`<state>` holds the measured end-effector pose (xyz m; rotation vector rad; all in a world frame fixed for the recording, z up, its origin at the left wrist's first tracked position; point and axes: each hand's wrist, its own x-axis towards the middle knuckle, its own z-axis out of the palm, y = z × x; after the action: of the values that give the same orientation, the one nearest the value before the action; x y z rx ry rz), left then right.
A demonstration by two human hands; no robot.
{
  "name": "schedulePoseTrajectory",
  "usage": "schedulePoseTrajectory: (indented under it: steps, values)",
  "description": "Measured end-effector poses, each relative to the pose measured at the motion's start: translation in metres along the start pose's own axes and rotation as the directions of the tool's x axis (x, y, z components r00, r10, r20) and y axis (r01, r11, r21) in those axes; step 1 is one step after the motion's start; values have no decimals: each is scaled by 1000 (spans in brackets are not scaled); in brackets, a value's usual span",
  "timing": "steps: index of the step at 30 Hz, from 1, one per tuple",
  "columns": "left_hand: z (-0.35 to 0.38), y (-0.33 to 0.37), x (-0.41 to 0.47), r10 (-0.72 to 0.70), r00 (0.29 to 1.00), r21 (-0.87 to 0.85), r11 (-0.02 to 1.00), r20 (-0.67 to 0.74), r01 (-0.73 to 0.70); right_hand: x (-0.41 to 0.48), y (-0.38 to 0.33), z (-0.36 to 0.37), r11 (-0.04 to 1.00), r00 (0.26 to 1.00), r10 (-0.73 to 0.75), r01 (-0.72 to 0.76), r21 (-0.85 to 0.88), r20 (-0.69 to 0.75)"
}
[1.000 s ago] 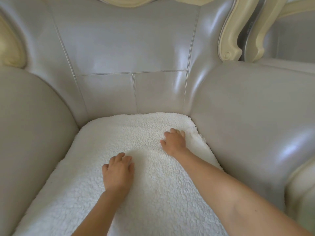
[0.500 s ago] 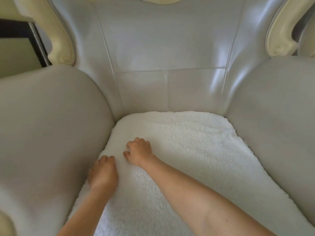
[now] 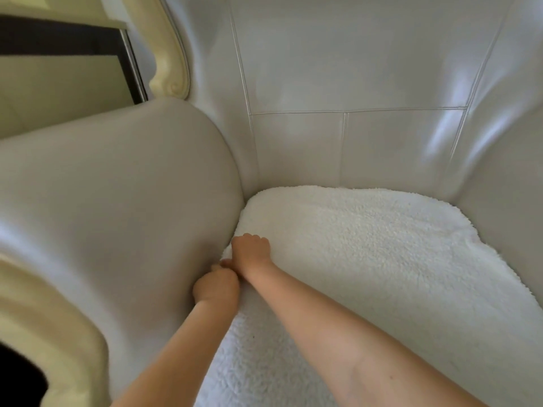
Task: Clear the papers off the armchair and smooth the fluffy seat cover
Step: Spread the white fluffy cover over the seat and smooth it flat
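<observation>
Left hand (image 3: 216, 287) curled at the seat's left edge against the armrest (image 3: 117, 183); grip unclear. Right hand (image 3: 251, 254) just beyond, fingers bent, pressing the fluffy seat cover (image 3: 367, 248). Cover lies across armchair (image 3: 352, 69) seat.

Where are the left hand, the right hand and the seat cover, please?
left hand (image 3: 216, 287), head view, back of hand.
right hand (image 3: 251, 254), head view, knuckles.
seat cover (image 3: 367, 245), head view, bare fluffy middle.
</observation>
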<state>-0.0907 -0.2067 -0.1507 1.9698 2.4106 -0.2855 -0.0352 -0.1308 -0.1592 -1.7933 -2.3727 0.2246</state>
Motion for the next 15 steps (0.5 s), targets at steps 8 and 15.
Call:
schedulePoseTrajectory:
  steps: [8, 15]
  values:
    - [-2, -5, 3, -1, 1000, -30, 1000, -18, 1, 11, -9, 7, 995, 998, -4, 10, 100, -59]
    - [-1, -2, 5, 92, 996, 185, 979, -9, -88, 18, -9, 18, 994, 994, -86, 90, 57, -69]
